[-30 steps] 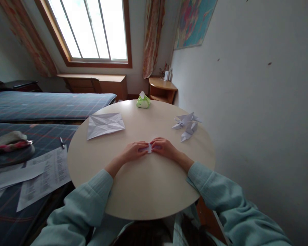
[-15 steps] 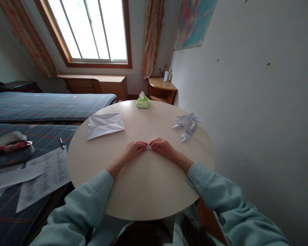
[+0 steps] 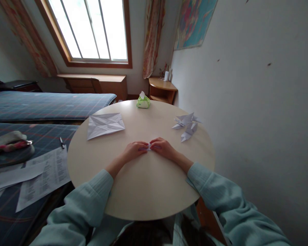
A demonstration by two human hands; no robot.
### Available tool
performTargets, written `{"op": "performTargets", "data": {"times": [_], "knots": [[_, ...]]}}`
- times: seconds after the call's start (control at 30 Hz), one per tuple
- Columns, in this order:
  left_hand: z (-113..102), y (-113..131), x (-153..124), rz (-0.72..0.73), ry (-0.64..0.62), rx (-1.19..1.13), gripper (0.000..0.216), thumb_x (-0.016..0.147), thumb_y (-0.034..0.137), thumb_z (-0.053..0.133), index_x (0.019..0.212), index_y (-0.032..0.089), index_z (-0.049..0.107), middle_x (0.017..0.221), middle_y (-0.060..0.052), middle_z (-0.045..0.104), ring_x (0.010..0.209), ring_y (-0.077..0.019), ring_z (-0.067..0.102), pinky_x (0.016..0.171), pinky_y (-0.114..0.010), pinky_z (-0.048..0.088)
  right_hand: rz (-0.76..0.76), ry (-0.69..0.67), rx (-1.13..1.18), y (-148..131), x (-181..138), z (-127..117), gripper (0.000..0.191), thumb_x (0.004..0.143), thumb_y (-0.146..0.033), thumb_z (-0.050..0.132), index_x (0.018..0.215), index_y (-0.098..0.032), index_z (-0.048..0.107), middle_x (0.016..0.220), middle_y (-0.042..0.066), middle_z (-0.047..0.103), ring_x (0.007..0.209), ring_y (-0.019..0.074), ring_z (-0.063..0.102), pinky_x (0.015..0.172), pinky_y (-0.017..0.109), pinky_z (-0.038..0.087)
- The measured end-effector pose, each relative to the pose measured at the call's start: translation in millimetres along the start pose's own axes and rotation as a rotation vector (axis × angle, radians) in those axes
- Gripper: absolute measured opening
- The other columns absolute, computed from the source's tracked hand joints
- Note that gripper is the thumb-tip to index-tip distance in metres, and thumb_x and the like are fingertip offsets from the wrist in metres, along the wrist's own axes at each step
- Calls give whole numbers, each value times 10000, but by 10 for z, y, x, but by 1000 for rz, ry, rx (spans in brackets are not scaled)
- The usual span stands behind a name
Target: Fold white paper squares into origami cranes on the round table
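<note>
A small folded white paper [image 3: 149, 147] lies at the middle of the round table [image 3: 146, 191], mostly hidden under my fingers. My left hand [image 3: 135, 150] is closed on its left side, fingertips pressed together. From the right, my right hand [image 3: 164, 148] pinches the other side, its fingers curled over the paper. Both hands rest low, close to the tabletop, with their fingertips almost meeting. Beyond my right hand sit several folded paper figures [image 3: 189, 131] with pointed ends. A creased sheet of white paper [image 3: 105, 125] lies flat beyond my left hand.
A green tissue pack [image 3: 143, 102] stands at the table's far edge. To the left, a plaid bed [image 3: 41, 131] holds printed sheets [image 3: 48, 171], a pen [image 3: 62, 142] and a pale bundled item [image 3: 10, 145]. A white wall [image 3: 261, 123] runs along the right.
My left fingers have shifted slightly on the folded paper, and a little more of it shows beneath them. The right hand keeps its place. The other papers have not moved.
</note>
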State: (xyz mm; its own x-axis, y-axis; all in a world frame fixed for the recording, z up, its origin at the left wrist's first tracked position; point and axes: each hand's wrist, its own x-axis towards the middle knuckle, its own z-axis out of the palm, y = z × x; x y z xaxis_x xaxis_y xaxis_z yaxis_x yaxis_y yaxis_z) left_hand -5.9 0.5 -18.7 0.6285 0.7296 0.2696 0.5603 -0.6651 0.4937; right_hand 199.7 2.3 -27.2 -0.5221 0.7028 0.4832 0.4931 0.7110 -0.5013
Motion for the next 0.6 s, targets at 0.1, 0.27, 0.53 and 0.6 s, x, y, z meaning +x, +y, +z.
{"op": "performTargets", "data": {"times": [0.1,0.27,0.53,0.6], "knots": [[-13,-15,16,65,-13,47,221,796,266,489,950,248,646,1088,-13,610,1009,-156,545,877,-267,410,65,9,-18,-13,5,-7,61,737,-194,577,742,-194,637,950,51,632,895,157,549,816,304,425],[-4,-15,35,97,105,159,236,793,155,474,852,268,672,1078,-19,601,1035,-173,499,914,-325,364,247,12,-44,-56,26,-13,74,713,-254,608,709,-188,642,712,26,650,648,139,566,621,249,439],[62,45,14,-123,151,123,246,782,178,445,865,245,667,886,-16,595,821,-142,539,760,-239,429,351,106,-80,-150,46,24,74,749,-233,555,755,-186,611,698,23,642,612,134,572,572,239,426],[83,85,7,-156,168,149,233,780,219,461,898,234,661,890,-38,591,850,-163,535,770,-255,433,296,84,-131,-156,50,37,49,735,-198,569,734,-178,615,750,43,644,699,153,575,649,264,437]]}}
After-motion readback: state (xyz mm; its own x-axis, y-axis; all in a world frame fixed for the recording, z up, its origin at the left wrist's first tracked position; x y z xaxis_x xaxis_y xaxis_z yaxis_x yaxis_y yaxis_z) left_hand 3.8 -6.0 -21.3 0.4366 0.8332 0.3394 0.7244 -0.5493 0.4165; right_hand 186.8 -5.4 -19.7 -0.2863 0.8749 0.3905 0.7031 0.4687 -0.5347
